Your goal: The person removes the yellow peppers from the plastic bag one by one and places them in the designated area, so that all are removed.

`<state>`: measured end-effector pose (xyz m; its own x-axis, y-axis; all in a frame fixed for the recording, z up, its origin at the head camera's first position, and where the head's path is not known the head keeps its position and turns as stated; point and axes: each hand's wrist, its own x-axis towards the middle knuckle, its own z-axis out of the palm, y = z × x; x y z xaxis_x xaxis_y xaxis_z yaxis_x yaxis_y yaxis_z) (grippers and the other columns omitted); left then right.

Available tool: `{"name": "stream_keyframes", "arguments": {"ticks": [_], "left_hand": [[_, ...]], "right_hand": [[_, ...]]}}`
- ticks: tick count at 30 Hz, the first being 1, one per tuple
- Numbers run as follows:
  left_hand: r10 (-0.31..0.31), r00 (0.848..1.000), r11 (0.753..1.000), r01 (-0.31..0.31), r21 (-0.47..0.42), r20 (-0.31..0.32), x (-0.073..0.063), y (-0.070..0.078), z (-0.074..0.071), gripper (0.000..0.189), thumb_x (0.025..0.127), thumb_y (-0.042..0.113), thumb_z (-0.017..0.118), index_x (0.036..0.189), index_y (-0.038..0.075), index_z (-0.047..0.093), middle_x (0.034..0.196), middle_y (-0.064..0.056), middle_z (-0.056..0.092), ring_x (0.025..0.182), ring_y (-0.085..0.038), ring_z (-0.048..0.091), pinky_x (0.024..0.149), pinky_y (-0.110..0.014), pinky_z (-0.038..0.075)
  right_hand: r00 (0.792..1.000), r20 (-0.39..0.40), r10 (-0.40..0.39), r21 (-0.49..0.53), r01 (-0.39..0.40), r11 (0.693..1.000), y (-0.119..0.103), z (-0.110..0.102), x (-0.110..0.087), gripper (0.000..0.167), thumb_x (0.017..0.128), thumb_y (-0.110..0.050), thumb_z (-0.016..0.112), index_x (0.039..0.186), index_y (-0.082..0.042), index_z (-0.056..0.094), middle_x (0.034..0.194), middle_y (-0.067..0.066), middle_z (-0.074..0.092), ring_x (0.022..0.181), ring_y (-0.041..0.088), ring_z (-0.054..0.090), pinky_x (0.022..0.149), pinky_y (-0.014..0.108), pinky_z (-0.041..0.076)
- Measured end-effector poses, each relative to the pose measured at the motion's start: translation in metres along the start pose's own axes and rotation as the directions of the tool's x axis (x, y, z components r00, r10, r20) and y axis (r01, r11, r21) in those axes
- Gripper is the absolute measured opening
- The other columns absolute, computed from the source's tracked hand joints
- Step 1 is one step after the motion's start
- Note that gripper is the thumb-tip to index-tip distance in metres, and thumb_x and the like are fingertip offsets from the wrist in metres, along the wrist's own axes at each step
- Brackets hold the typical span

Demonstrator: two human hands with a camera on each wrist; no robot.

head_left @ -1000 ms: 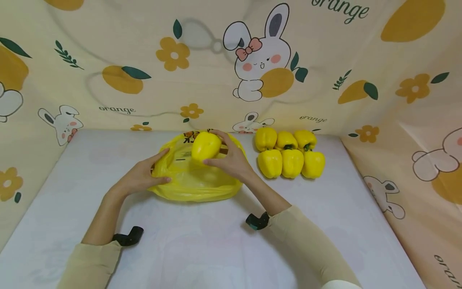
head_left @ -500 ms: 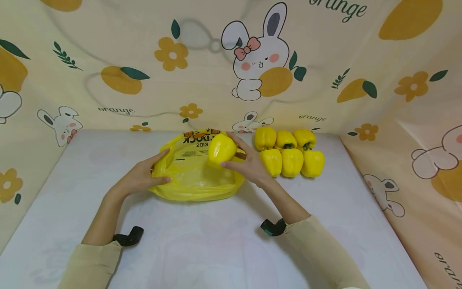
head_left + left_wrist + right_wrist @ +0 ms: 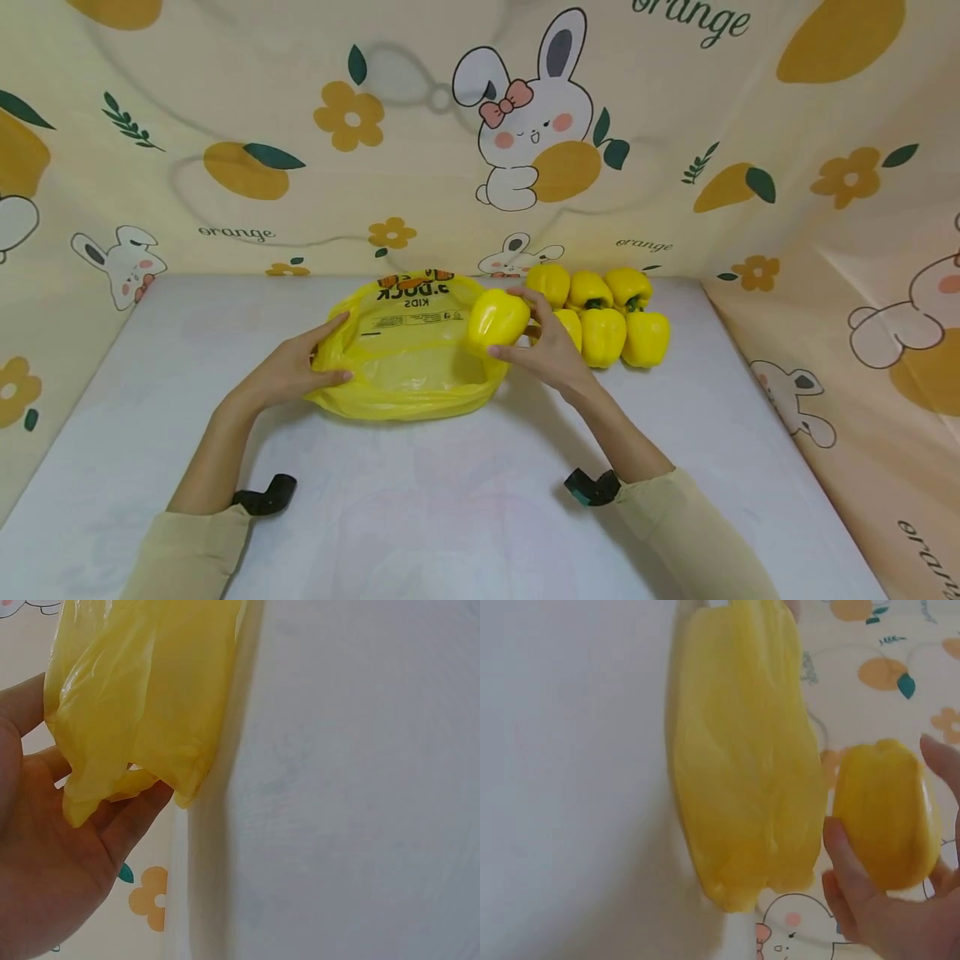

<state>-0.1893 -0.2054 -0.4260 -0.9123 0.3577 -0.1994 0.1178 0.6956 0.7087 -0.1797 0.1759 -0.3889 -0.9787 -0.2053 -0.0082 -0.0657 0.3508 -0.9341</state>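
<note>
A yellow plastic bag (image 3: 405, 404) lies on the white table with its mouth spread wide and dark print showing inside. My left hand (image 3: 287, 371) holds the bag's left edge, thumb and fingers spread over the rim; in the left wrist view some fingers (image 3: 139, 817) pass behind the handle end. My right hand (image 3: 551, 346) grips a yellow bell pepper (image 3: 498, 321) between thumb and fingers, above the bag's right rim. In the right wrist view the pepper (image 3: 885, 814) hangs beside the bag (image 3: 742, 757).
Several yellow bell peppers (image 3: 603, 337) stand in two rows at the back right, one partly hidden by my right hand. Patterned cloth (image 3: 300, 192) with rabbits and oranges rises behind and beside the white table (image 3: 420, 517).
My right hand has moved rightward with the bell pepper, from over the bag's middle to its right rim. My left hand stays at the bag's left edge. More of the inside print shows.
</note>
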Motion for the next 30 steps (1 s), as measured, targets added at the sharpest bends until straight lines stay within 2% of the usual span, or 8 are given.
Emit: {"name": "stream_keyframes", "arguments": {"ticks": [3, 6, 11, 13, 16, 21, 27, 30], "left_hand": [[0.000, 1.000, 1.000, 0.000, 0.004, -0.004, -0.001, -0.001, -0.001, 0.096, 0.086, 0.042, 0.076, 0.161, 0.025, 0.017, 0.160, -0.023, 0.025, 0.146, -0.045, 0.022, 0.115, -0.064, 0.021], [0.003, 1.000, 1.000, -0.003, 0.005, -0.008, -0.002, -0.001, -0.001, 0.096, 0.086, 0.041, 0.076, 0.161, 0.025, 0.017, 0.160, -0.024, 0.025, 0.146, -0.045, 0.022, 0.115, -0.064, 0.021], [0.006, 1.000, 1.000, -0.006, 0.002, -0.012, -0.003, -0.002, -0.003, 0.096, 0.086, 0.042, 0.076, 0.161, 0.025, 0.017, 0.159, -0.024, 0.026, 0.145, -0.045, 0.022, 0.115, -0.064, 0.021], [0.007, 1.000, 1.000, -0.007, 0.002, -0.013, -0.003, -0.002, -0.004, 0.096, 0.086, 0.041, 0.076, 0.161, 0.024, 0.017, 0.159, -0.024, 0.025, 0.146, -0.045, 0.022, 0.115, -0.064, 0.021], [0.008, 1.000, 1.000, -0.008, 0.003, -0.022, -0.003, -0.002, -0.004, 0.095, 0.087, 0.038, 0.076, 0.161, 0.023, 0.018, 0.160, -0.024, 0.025, 0.146, -0.045, 0.022, 0.116, -0.063, 0.021], [0.016, 1.000, 1.000, -0.016, -0.005, -0.019, 0.001, 0.000, -0.001, 0.094, 0.087, 0.039, 0.076, 0.160, 0.024, 0.020, 0.160, -0.021, 0.027, 0.146, -0.043, 0.023, 0.116, -0.062, 0.021], [-0.011, 1.000, 1.000, 0.011, -0.006, -0.010, 0.000, 0.001, 0.002, 0.094, 0.086, 0.038, 0.076, 0.160, 0.023, 0.021, 0.160, -0.021, 0.027, 0.146, -0.042, 0.024, 0.116, -0.062, 0.022], [-0.005, 1.000, 1.000, 0.005, -0.002, -0.013, 0.000, 0.001, 0.001, 0.094, 0.086, 0.038, 0.076, 0.160, 0.023, 0.021, 0.160, -0.021, 0.027, 0.146, -0.043, 0.023, 0.116, -0.063, 0.021]], "right_hand": [[0.999, -0.051, 0.004, -0.009, -0.004, 1.000, 0.000, 0.001, -0.002, 0.087, 0.076, -0.024, 0.088, 0.145, -0.028, 0.035, 0.141, 0.010, 0.041, 0.113, 0.032, 0.052, 0.090, 0.042, 0.051], [0.998, -0.069, -0.010, -0.039, 0.008, 0.999, 0.000, 0.001, -0.006, 0.088, 0.075, -0.022, 0.089, 0.144, -0.027, 0.034, 0.141, 0.011, 0.040, 0.110, 0.033, 0.053, 0.086, 0.040, 0.053], [0.998, -0.010, -0.062, -0.058, 0.061, 0.996, 0.003, -0.006, -0.016, 0.085, 0.076, -0.017, 0.088, 0.145, -0.031, 0.040, 0.148, 0.003, 0.038, 0.117, 0.038, 0.052, 0.093, 0.049, 0.054], [0.997, 0.013, -0.074, -0.055, 0.074, 0.996, 0.005, -0.011, -0.022, 0.084, 0.077, -0.015, 0.087, 0.146, -0.032, 0.042, 0.150, -0.001, 0.038, 0.121, 0.037, 0.052, 0.096, 0.048, 0.053], [0.995, 0.036, -0.093, -0.049, 0.095, 0.994, 0.009, -0.021, -0.030, 0.085, 0.078, -0.013, 0.086, 0.148, -0.032, 0.042, 0.152, -0.004, 0.038, 0.123, 0.036, 0.051, 0.097, 0.044, 0.053], [0.992, 0.028, -0.125, -0.049, 0.126, 0.991, 0.017, -0.041, -0.045, 0.087, 0.078, -0.006, 0.084, 0.150, -0.028, 0.041, 0.151, 0.001, 0.038, 0.124, 0.035, 0.052, 0.095, 0.037, 0.054], [0.991, 0.031, -0.128, -0.123, 0.131, 0.984, 0.027, -0.057, -0.061, 0.088, 0.080, -0.009, 0.083, 0.153, -0.026, 0.037, 0.153, 0.007, 0.035, 0.120, 0.034, 0.054, 0.094, 0.028, 0.054], [0.989, 0.020, -0.145, -0.180, 0.146, 0.973, 0.031, -0.064, -0.067, 0.088, 0.080, -0.010, 0.084, 0.153, -0.026, 0.038, 0.154, 0.007, 0.037, 0.119, 0.030, 0.054, 0.094, 0.022, 0.052]]}}
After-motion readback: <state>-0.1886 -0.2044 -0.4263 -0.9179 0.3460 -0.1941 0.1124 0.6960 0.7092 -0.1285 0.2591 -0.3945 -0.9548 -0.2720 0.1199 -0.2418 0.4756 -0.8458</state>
